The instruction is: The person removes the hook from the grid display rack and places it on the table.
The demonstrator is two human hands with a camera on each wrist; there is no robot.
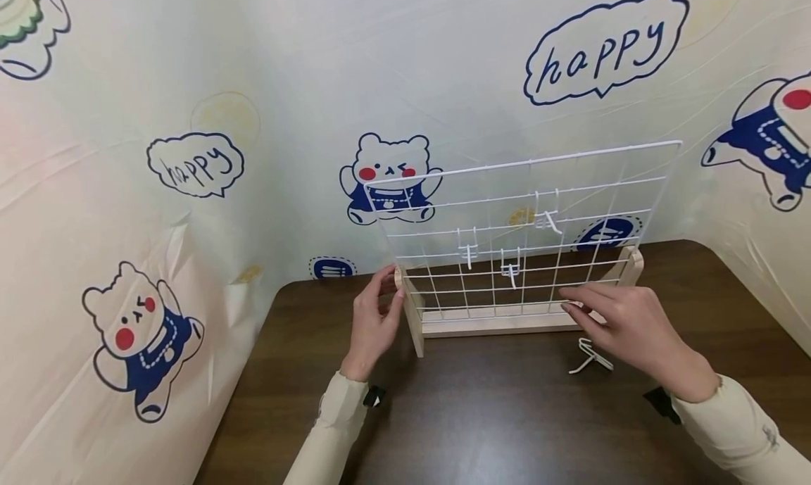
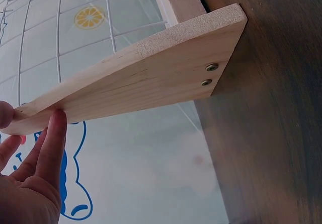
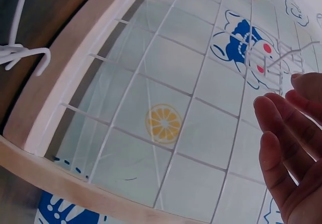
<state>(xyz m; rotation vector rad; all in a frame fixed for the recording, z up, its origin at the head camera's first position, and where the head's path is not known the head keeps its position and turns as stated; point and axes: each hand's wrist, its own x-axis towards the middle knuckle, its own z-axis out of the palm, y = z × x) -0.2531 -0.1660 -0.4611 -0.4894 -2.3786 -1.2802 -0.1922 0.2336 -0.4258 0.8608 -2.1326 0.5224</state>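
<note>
A white wire grid rack (image 1: 526, 182) stands upright in a wooden base (image 1: 500, 323), with three white hooks hanging on its wires, one being the upper right hook (image 1: 547, 217). My left hand (image 1: 375, 323) pinches the upper end of the left wooden side panel (image 2: 151, 73), thumb on one face and fingertips on the other. Just in front of the grid's lower right is my right hand (image 1: 624, 323), its fingers loosely bent; the right wrist view shows nothing between them. Below that hand, a loose white hook (image 1: 592, 356) lies on the table.
The brown table (image 1: 481, 414) carries the rack near its back edge. A printed cloth (image 1: 285, 119) with bears and lettering hangs behind and at both sides. Another wooden side panel (image 1: 630, 265) supports the grid's right end.
</note>
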